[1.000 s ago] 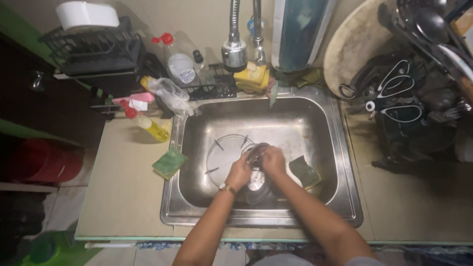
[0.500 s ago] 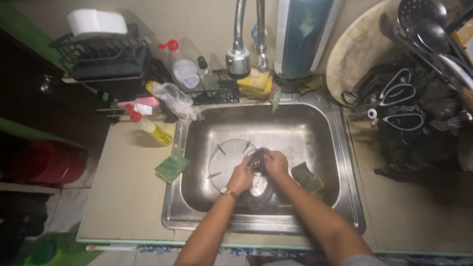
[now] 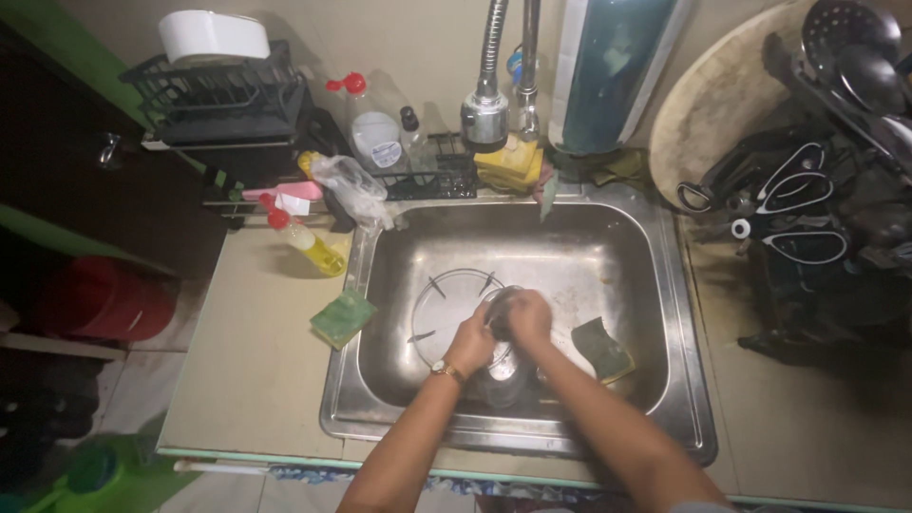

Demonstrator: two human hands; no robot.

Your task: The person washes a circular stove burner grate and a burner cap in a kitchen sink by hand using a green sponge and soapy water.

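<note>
Head view: looks straight down into a rectangular stainless-steel sink [image 3: 665,285] set in a pale beige bench [image 3: 256,380].
Step in hand: judged as washing; both hands meet over a small clear glass vessel [image 3: 499,309] at the middle of the basin.
Left hand [image 3: 472,344]: closed around the near side of the vessel; a wristwatch [image 3: 445,370] sits on the wrist.
Right hand [image 3: 528,318]: closed over the vessel's top and far side.
Vessel location: inside the basin, above the drain area, just beside a round wire trivet [image 3: 446,299] lying on the sink floor.
Next move, judged: needs a firm two-handed hold, since wet glass is likely slippery; whether the vessel rests on the sink floor cannot be told.
Sink contents: a green-and-yellow sponge [image 3: 601,349] lies to the right of the hands, apart from them.
Bench surface: a second green sponge [image 3: 343,317] lies at the sink's left rim; a yellow squeeze bottle with red cap [image 3: 309,243] lies tilted beyond it.
Back edge: chrome tap [image 3: 486,104], black wire rack [image 3: 223,95], clear bottle with red cap [image 3: 372,128].
Right side: scissors [image 3: 788,195] and dark ladles [image 3: 855,57] in a holder.
Room: dim; a red tub [image 3: 104,299] stands on the floor at left.
</note>
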